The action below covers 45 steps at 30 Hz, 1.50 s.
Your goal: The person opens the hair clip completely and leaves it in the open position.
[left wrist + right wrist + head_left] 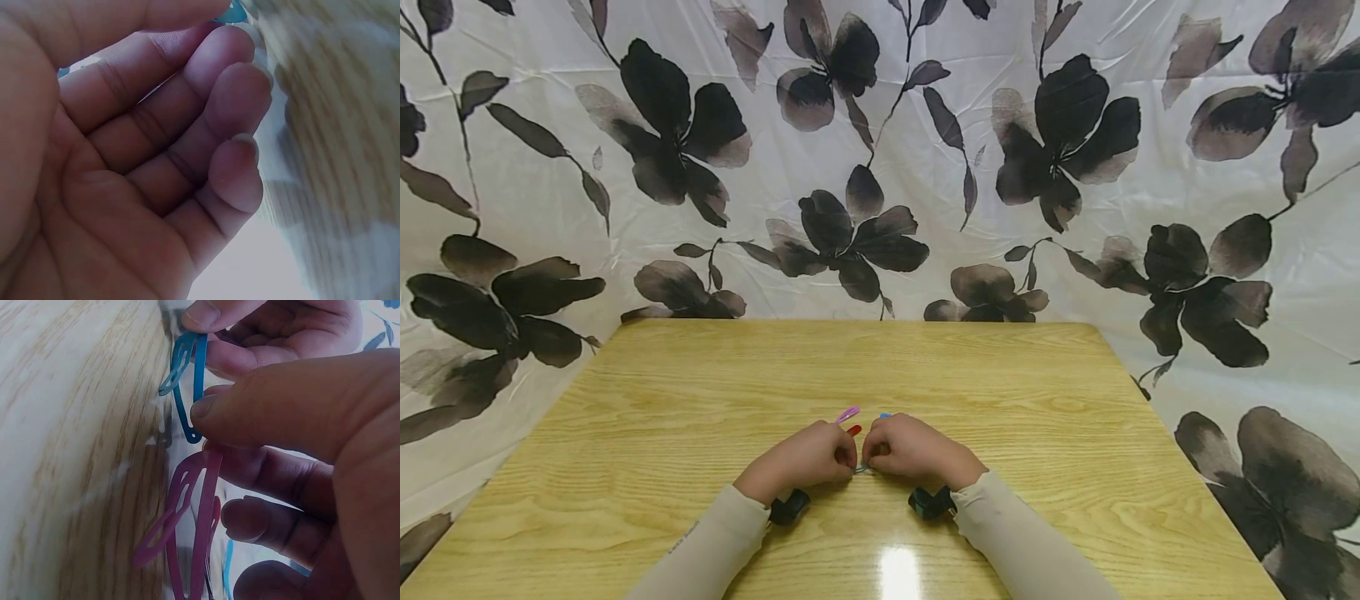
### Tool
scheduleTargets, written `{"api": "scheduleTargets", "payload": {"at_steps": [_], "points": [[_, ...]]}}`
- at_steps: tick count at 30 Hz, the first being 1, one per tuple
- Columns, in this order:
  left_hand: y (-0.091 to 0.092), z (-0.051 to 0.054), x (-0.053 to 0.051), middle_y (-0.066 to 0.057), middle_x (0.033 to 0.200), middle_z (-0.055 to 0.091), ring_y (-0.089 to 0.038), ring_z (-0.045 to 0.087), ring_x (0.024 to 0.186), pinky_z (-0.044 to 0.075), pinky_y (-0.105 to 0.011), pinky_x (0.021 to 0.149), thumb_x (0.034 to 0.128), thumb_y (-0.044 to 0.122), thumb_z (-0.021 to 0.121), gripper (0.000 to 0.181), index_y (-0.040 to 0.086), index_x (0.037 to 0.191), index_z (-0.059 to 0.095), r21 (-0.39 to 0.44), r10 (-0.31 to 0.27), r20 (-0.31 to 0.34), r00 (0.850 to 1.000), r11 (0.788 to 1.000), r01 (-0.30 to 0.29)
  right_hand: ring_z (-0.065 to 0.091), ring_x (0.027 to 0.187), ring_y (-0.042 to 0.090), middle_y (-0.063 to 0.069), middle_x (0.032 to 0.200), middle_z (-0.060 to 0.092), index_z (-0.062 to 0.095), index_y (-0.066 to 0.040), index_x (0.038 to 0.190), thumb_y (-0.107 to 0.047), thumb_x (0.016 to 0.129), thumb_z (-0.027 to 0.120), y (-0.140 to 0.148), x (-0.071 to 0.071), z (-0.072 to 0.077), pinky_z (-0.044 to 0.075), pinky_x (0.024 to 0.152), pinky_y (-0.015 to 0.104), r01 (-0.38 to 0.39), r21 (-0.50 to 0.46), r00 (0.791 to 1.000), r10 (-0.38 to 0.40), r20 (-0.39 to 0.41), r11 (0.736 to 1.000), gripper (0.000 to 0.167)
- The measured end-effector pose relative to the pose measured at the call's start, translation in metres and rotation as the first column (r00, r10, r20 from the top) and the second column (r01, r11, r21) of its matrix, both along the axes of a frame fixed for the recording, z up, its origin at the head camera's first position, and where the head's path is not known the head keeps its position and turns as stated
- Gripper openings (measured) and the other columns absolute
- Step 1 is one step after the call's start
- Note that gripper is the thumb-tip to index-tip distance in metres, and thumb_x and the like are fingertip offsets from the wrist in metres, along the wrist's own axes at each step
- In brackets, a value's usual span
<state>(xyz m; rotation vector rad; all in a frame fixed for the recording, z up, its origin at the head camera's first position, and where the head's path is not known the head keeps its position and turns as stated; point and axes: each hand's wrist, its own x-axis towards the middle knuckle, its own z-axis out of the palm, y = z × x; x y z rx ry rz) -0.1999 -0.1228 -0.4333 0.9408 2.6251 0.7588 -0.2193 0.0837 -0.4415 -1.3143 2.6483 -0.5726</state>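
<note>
A teal snap hair clip (861,469) (199,372) is held between both hands, its inner tongue bent out. The left hand (815,454) (144,144) (294,331) pinches one end with thumb and finger; the clip shows partly in the left wrist view (232,12). The right hand (917,451) (312,425) has its thumb on the other end, fingers curled behind. In the right wrist view a pink clip (205,519) lies below the right thumb, also with its tongue out; whether a finger touches it I cannot tell.
On the wooden table (865,358), just beyond the hands, are a pink clip (848,413), a red clip (853,431) and a blue clip (885,415), partly hidden. A floral cloth (955,208) hangs behind the table.
</note>
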Motion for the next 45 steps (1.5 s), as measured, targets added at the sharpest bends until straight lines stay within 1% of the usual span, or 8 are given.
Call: {"api": "scheduleTargets", "payload": {"at_steps": [4, 7, 15, 24, 29, 35, 38, 45], "points": [[0.001, -0.001, -0.001, 0.012, 0.070, 0.062, -0.001, 0.051, 0.060, 0.046, -0.021, 0.061, 0.0830, 0.011, 0.072, 0.008, 0.016, 0.077, 0.070, -0.005, 0.001, 0.013, 1.000, 1.000, -0.001, 0.055, 0.081, 0.002, -0.012, 0.091, 0.064, 0.075, -0.021, 0.092, -0.019, 0.091, 0.066, 0.003, -0.001, 0.000, 0.045, 0.076, 0.017, 0.005, -0.010, 1.000, -0.005, 0.010, 1.000, 0.009], [0.001, -0.001, -0.002, 0.012, 0.069, 0.061, -0.001, 0.050, 0.059, 0.045, -0.021, 0.060, 0.0838, 0.014, 0.072, 0.009, 0.018, 0.076, 0.069, -0.009, 0.000, 0.003, 1.000, 1.000, 0.000, 0.055, 0.082, 0.002, -0.011, 0.091, 0.064, 0.075, -0.021, 0.093, -0.019, 0.091, 0.066, 0.005, -0.001, 0.002, 0.046, 0.077, 0.017, 0.010, -0.020, 1.000, -0.010, 0.024, 1.000, 0.009], [0.004, 0.000, -0.004, 0.012, 0.068, 0.060, -0.002, 0.047, 0.054, 0.043, -0.022, 0.055, 0.0899, 0.022, 0.068, 0.012, 0.018, 0.079, 0.070, 0.003, 0.014, 0.003, 1.000, 1.000, -0.014, 0.058, 0.084, 0.006, -0.005, 0.093, 0.066, 0.074, -0.016, 0.095, -0.015, 0.091, 0.066, 0.008, -0.002, 0.006, 0.048, 0.078, 0.020, 0.015, -0.045, 0.999, -0.014, 0.031, 0.999, 0.009], [0.006, 0.000, -0.009, 0.012, 0.074, 0.063, -0.002, 0.049, 0.057, 0.044, -0.022, 0.060, 0.0921, 0.022, 0.066, 0.009, 0.019, 0.085, 0.071, 0.022, 0.011, -0.039, 0.999, 1.000, -0.010, 0.059, 0.085, 0.006, -0.006, 0.095, 0.066, 0.075, -0.018, 0.098, -0.012, 0.091, 0.062, 0.007, -0.006, 0.008, 0.048, 0.078, 0.019, 0.052, -0.067, 0.998, -0.049, 0.042, 0.996, 0.015], [0.009, 0.005, -0.013, 0.011, 0.077, 0.063, -0.004, 0.050, 0.060, 0.044, -0.024, 0.063, 0.0925, 0.016, 0.064, 0.009, 0.015, 0.090, 0.073, 0.030, 0.020, -0.035, 0.999, 0.999, -0.019, 0.056, 0.078, 0.006, -0.007, 0.094, 0.066, 0.074, -0.018, 0.096, -0.012, 0.090, 0.062, 0.013, -0.010, 0.010, 0.047, 0.073, 0.020, 0.092, -0.079, 0.995, -0.090, 0.032, 0.993, 0.015], [0.013, 0.015, -0.018, 0.007, 0.084, 0.066, -0.007, 0.056, 0.072, 0.048, -0.029, 0.070, 0.0919, 0.013, 0.064, 0.010, 0.012, 0.095, 0.073, 0.023, 0.018, -0.034, 0.999, 1.000, -0.018, 0.054, 0.074, 0.006, -0.005, 0.094, 0.067, 0.075, -0.016, 0.097, -0.016, 0.092, 0.066, 0.019, -0.013, 0.013, 0.045, 0.070, 0.021, 0.085, -0.109, 0.996, -0.084, 0.016, 0.990, 0.010], [0.016, 0.018, -0.020, 0.006, 0.087, 0.068, -0.008, 0.058, 0.076, 0.050, -0.032, 0.073, 0.0916, 0.013, 0.064, 0.010, 0.011, 0.096, 0.073, 0.034, 0.029, -0.028, 0.999, 0.999, -0.028, 0.055, 0.075, 0.006, -0.006, 0.094, 0.067, 0.075, -0.017, 0.096, -0.017, 0.092, 0.066, 0.021, -0.013, 0.015, 0.046, 0.070, 0.021, 0.103, -0.119, 0.994, -0.100, 0.036, 0.988, 0.010], [0.024, 0.018, -0.027, 0.004, 0.087, 0.068, -0.008, 0.057, 0.075, 0.049, -0.030, 0.072, 0.0908, 0.011, 0.065, 0.010, 0.010, 0.096, 0.073, 0.040, 0.033, -0.031, 0.999, 0.999, -0.031, 0.055, 0.077, 0.007, -0.007, 0.096, 0.066, 0.075, -0.017, 0.097, -0.019, 0.093, 0.065, 0.026, -0.014, 0.017, 0.047, 0.071, 0.024, 0.171, -0.107, 0.982, -0.160, 0.106, 0.980, 0.011]]}}
